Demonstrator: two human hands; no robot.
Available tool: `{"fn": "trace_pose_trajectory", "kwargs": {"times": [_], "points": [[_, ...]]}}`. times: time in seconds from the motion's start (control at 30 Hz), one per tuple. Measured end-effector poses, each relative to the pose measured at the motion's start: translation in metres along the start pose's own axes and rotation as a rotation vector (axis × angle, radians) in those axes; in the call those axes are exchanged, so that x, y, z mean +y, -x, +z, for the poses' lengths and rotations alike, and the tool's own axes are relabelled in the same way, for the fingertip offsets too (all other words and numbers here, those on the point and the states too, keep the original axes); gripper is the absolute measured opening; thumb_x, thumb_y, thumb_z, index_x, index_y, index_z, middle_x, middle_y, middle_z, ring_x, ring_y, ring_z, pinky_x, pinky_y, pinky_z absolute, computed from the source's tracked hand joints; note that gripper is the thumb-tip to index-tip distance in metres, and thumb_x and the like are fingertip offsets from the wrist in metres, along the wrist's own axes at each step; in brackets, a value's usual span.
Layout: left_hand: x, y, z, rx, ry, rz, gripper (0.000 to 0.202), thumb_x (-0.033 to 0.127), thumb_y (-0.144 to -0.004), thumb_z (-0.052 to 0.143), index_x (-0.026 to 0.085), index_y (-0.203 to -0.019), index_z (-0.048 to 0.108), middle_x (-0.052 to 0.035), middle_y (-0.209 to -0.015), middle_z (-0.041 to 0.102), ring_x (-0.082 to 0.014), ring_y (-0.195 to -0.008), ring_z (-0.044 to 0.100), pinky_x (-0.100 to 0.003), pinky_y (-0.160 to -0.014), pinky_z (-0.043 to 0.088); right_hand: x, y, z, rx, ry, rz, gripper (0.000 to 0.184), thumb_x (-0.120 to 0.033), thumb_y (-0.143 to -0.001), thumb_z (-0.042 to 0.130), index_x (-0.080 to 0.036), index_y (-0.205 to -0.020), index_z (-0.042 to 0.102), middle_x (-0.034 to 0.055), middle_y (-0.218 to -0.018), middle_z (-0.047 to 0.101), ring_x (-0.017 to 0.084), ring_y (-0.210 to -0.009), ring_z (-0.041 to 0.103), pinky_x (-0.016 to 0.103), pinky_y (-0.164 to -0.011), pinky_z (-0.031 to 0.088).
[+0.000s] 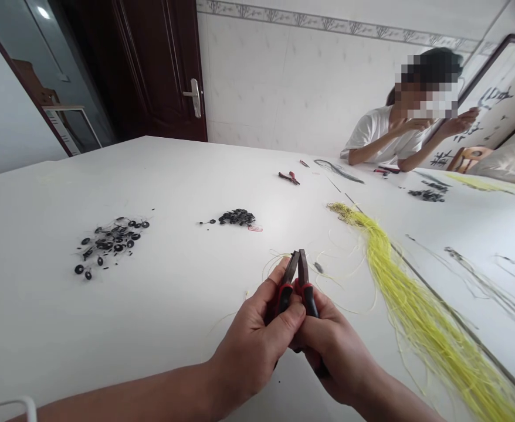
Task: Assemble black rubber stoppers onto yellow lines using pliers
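Both my hands meet low in the middle of the view, above a white table (161, 328). My left hand (253, 337) is closed around one pair of red-handled pliers (286, 281). My right hand (328, 340) is closed around a second pair of red-handled pliers (305, 280). The two dark jaws point up and away from me, side by side and nearly touching. Thin yellow strands (275, 261) curl on the table just beyond the jaws. What sits between the jaw tips is too small to make out.
A long bundle of yellow strands (416, 305) runs along the right. Two heaps of small black rings (108, 243) (237, 218) lie on the left and centre. Another pair of pliers (289, 177) lies farther back. A person in a white shirt (389, 138) sits at the far right.
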State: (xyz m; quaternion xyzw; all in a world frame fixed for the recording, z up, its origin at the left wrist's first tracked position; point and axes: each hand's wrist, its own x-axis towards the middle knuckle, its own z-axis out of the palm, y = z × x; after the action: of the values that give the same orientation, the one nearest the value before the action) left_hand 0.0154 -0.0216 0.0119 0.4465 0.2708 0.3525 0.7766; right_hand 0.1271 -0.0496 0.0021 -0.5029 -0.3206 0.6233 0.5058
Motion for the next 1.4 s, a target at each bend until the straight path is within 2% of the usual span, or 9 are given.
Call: {"fn": "trace_pose_trajectory", "kwargs": {"times": [0.27, 0.5, 0.77, 0.93, 1.17, 1.4], "points": [[0.008, 0.0, 0.001, 0.002, -0.204, 0.113, 0.045, 0.029, -0.084, 0.047, 0.029, -0.128, 0.039, -0.0008, -0.126, 0.051, -0.0197, -0.122, 0.038, -0.03, -0.102, 0.029, 0.004, -0.003, -0.002, 0.023, 0.073, -0.023, 0.014, -0.008, -0.058, 0.044, -0.019, -0.066, 0.042, -0.0057, -0.052, 0.037, 0.007, -0.045, 0.028, 0.023, -0.044, 0.024], [0.003, -0.002, -0.004, 0.051, -0.294, 0.105, 0.049, 0.032, -0.084, 0.046, 0.029, -0.132, 0.032, -0.0011, -0.137, 0.039, -0.0234, -0.127, 0.03, -0.036, -0.103, 0.025, 0.005, -0.004, -0.002, 0.028, 0.065, -0.004, 0.016, -0.007, -0.056, 0.045, -0.02, -0.065, 0.041, -0.0056, -0.053, 0.036, 0.007, -0.045, 0.028, 0.023, -0.044, 0.024], [0.004, -0.003, -0.003, 0.022, -0.274, 0.088, 0.046, 0.032, -0.085, 0.044, 0.029, -0.13, 0.035, -0.0031, -0.129, 0.048, -0.0223, -0.119, 0.04, -0.033, -0.096, 0.033, 0.005, -0.002, -0.001, 0.016, 0.043, 0.008, 0.018, -0.005, -0.056, 0.043, -0.02, -0.066, 0.04, -0.0065, -0.053, 0.034, 0.006, -0.046, 0.026, 0.023, -0.046, 0.024], [0.004, -0.005, -0.004, 0.006, -0.259, 0.08, 0.047, 0.032, -0.086, 0.043, 0.028, -0.131, 0.033, -0.004, -0.128, 0.049, -0.0237, -0.121, 0.038, -0.034, -0.096, 0.033, 0.006, -0.005, -0.003, -0.006, 0.066, 0.025, 0.019, -0.005, -0.056, 0.042, -0.02, -0.069, 0.041, -0.0058, -0.054, 0.037, 0.006, -0.047, 0.028, 0.023, -0.046, 0.024], [0.001, -0.006, -0.008, 0.015, -0.293, 0.064, 0.05, 0.032, -0.085, 0.044, 0.025, -0.133, 0.03, -0.0047, -0.134, 0.042, -0.024, -0.125, 0.033, -0.038, -0.101, 0.028, 0.006, -0.004, -0.002, 0.018, 0.056, 0.054, 0.02, -0.006, -0.054, 0.042, -0.019, -0.07, 0.043, -0.0057, -0.053, 0.037, 0.007, -0.047, 0.029, 0.023, -0.046, 0.025], [-0.005, -0.006, -0.009, 0.051, -0.401, 0.076, 0.049, 0.035, -0.084, 0.045, 0.033, -0.131, 0.03, 0.0029, -0.141, 0.033, -0.0198, -0.13, 0.023, -0.035, -0.107, 0.02, 0.007, -0.005, -0.002, -0.002, 0.052, 0.06, 0.022, -0.007, -0.056, 0.044, -0.02, -0.074, 0.046, -0.0055, -0.055, 0.04, 0.006, -0.047, 0.031, 0.023, -0.047, 0.027]]}}
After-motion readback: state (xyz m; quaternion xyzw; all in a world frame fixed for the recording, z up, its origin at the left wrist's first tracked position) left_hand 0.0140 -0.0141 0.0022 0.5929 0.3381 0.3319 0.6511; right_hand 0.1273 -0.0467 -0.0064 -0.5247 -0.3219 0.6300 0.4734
